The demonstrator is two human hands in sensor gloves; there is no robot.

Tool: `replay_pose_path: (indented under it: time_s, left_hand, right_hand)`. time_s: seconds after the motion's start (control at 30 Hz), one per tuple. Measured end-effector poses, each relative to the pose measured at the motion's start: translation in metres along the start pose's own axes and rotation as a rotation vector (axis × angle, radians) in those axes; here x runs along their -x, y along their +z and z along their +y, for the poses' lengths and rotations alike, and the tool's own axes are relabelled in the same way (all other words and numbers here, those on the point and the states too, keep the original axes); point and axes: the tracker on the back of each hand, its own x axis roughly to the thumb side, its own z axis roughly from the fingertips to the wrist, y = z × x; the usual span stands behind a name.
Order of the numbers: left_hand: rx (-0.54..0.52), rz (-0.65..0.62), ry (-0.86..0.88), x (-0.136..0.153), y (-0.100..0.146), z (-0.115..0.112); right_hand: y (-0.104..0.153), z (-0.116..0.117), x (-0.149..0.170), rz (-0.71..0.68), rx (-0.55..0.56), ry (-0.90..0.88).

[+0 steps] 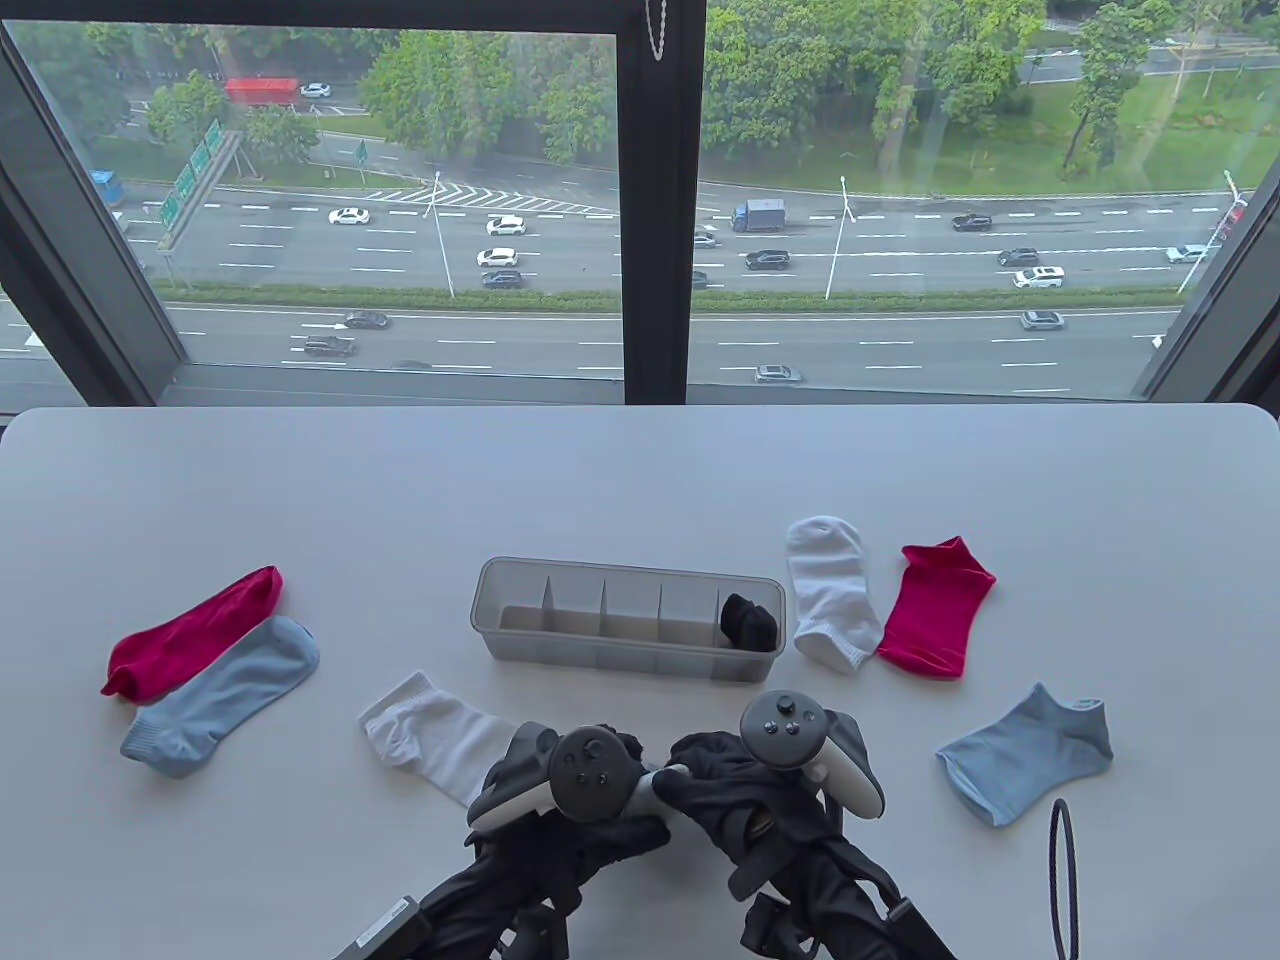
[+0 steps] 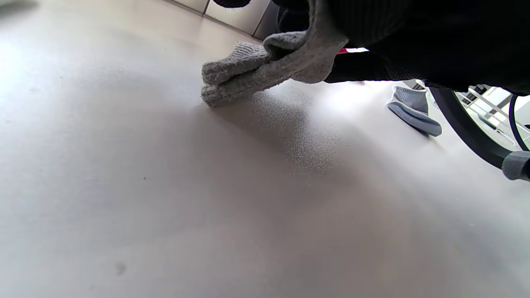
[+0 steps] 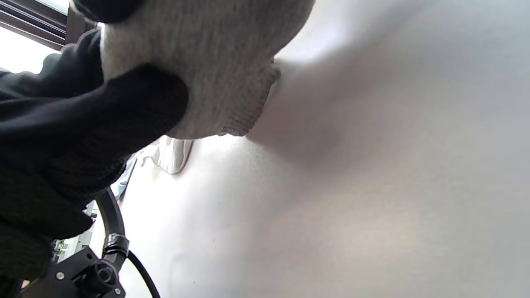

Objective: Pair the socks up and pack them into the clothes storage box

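Both hands, left hand [image 1: 590,790] and right hand [image 1: 745,775], pinch one white sock [image 1: 440,735] just in front of the storage box [image 1: 628,620]. Its mate [image 1: 832,592] lies right of the box; a slack pinch risks dropping the fold.

Black knit sensor gloves, grey-and-white trackers [image 1: 590,775] with dark round button faces, black cables behind

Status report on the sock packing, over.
Left hand and right hand both grip a white sock near the table's front edge. Storage box holds one black pair; five loose socks lie around. Nothing blocking the box.
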Motion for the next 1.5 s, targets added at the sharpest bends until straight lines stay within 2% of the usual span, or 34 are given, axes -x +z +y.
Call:
replay_pose_path:
  time_s: [0.13, 0.23, 0.37, 0.43, 0.57, 0.7, 0.77, 0.97, 1.13, 1.3, 1.4, 1.5]
  left_hand:
    - [0.016, 0.015, 0.011, 0.002, 0.0, 0.0]
    - [-0.046, 0.057, -0.014, 0.002, 0.001, 0.001]
    - [-0.086, 0.022, -0.008, 0.001, 0.002, 0.003]
    - [-0.028, 0.017, 0.009, 0.003, 0.0, 0.001]
    - [-0.003, -0.003, 0.041, 0.007, -0.002, -0.001]
    - [-0.085, 0.0, 0.023, 0.003, 0.001, 0.003]
    - [-0.15, -0.035, 0.055, 0.003, 0.002, 0.005]
    - [-0.071, -0.041, 0.094, 0.009, 0.001, 0.004]
    - [-0.113, -0.008, 0.057, 0.005, 0.002, 0.005]
    - [-0.134, 0.013, 0.011, 0.001, 0.003, 0.006]
    - [-0.088, 0.012, 0.045, 0.006, 0.002, 0.006]
    - [-0.094, 0.054, 0.04, 0.008, 0.002, 0.005]
  right_hand:
    - [0.001, -0.003, -0.004, -0.023, 0.003, 0.024]
    - [0.002, -0.004, -0.002, -0.006, 0.037, 0.065]
    - [0.001, -0.003, -0.002, -0.003, 0.032, 0.029]
    - [0.002, -0.003, -0.005, -0.029, 0.046, 0.076]
    - [0.006, -0.006, -0.011, -0.056, 0.116, 0.098]
    - [0.01, -0.011, -0.011, -0.059, 0.185, 0.073]
    - [0.01, -0.012, -0.01, -0.068, 0.181, 0.041]
    - [0.009, -0.01, -0.013, -0.095, 0.123, 0.048]
    - [0.011, -0.012, -0.013, -0.069, 0.21, 0.047]
    - [0.01, -0.007, -0.014, -0.092, 0.153, 0.026]
    - [0.01, -0.005, -0.017, -0.119, 0.126, 0.08]
    - [0.013, -0.01, -0.018, -0.096, 0.215, 0.123]
